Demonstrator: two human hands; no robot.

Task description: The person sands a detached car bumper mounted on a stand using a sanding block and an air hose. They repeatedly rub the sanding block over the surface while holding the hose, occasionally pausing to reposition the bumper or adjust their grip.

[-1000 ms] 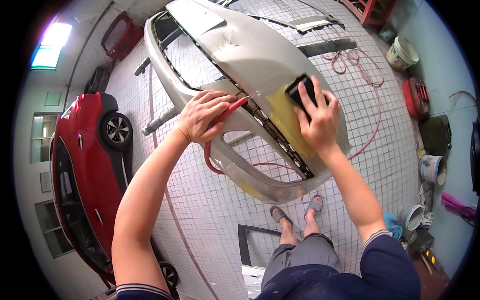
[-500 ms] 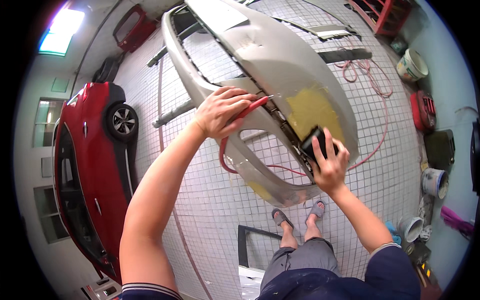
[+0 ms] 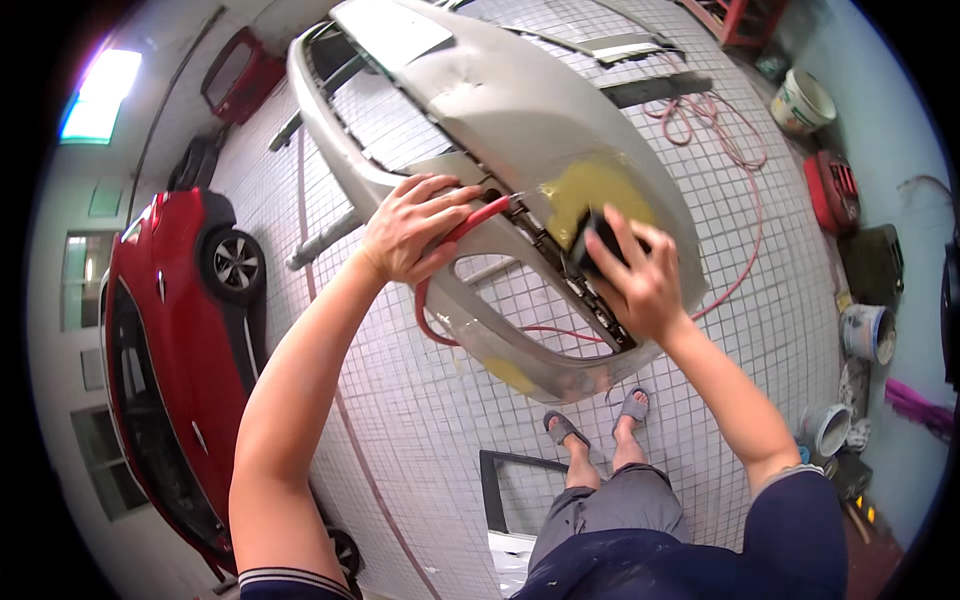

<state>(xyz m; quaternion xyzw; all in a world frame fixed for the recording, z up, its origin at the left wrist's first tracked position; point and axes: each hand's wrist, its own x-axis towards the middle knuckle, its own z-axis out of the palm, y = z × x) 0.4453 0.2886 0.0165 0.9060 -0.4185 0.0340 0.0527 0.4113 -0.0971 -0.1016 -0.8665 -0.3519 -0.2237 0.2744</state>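
A grey-white car bumper [image 3: 520, 115] stands in front of me, with a yellow patch of filler [image 3: 600, 182] on its side. My right hand [image 3: 645, 280] is closed around a black sanding block [image 3: 590, 246], which lies against the patch's near edge; the block's face is hidden. On the bumper's edge across the opening rests my left hand [image 3: 412, 232], its fingers curled over a red air hose [image 3: 482, 216] with a thin metal tip pointing toward the patch. From under that hand the hose loops down past the bumper. A smaller yellow patch [image 3: 508, 375] shows at the lower end.
A red car [image 3: 180, 370] stands at the left. Red hose coils [image 3: 690, 125] lie on the tiled floor beyond the bumper. Along the right wall are buckets [image 3: 802, 102] and a red case [image 3: 832, 192]. A door panel [image 3: 492, 490] lies by my feet.
My right hand has slid the sanding block up and left along the patch. The whole view has shifted slightly; my left hand keeps its hold on the hose at the bumper.
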